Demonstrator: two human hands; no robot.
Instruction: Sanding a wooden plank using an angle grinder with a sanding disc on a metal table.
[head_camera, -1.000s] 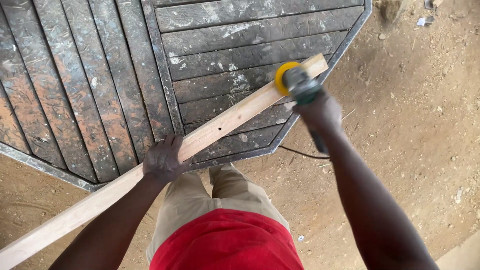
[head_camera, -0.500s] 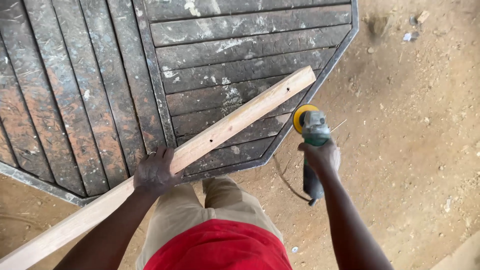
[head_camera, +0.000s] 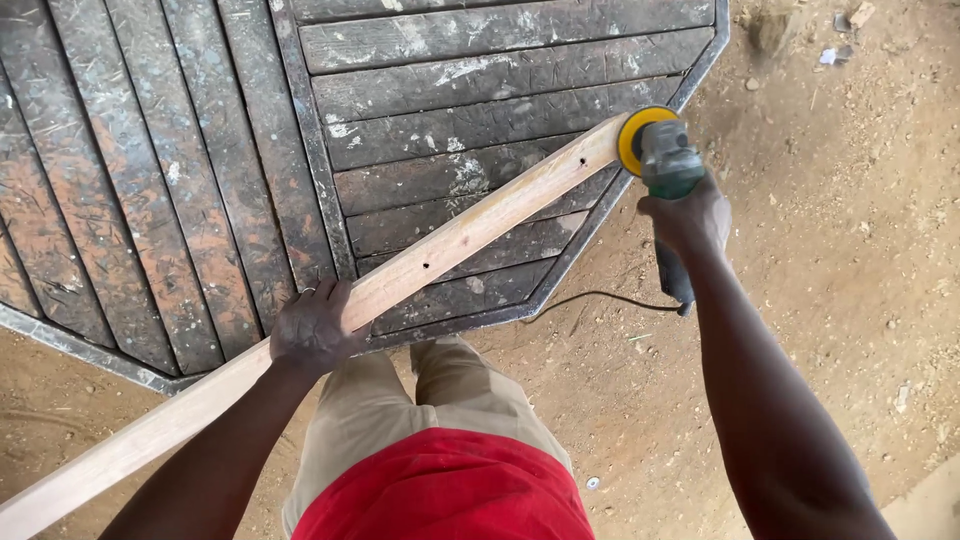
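A long pale wooden plank (head_camera: 470, 225) lies slantwise across a dark slatted octagonal table (head_camera: 200, 150), running from the lower left to the table's right edge. My left hand (head_camera: 315, 325) presses down on the plank near the table's front edge. My right hand (head_camera: 685, 215) grips a green angle grinder (head_camera: 668, 165) with a yellow disc (head_camera: 632, 138). The disc sits against the plank's far right end. A black cable (head_camera: 600, 298) trails from the grinder's handle over the ground.
Sandy dirt ground (head_camera: 830, 330) surrounds the table on the right and below. My beige trousers (head_camera: 420, 410) and red shirt (head_camera: 450, 495) fill the lower middle. Small debris (head_camera: 845, 30) lies at the top right.
My right hand has carried the grinder from beside the table back up to the plank's right end. The view has shifted a little. My left hand has stayed on the plank.
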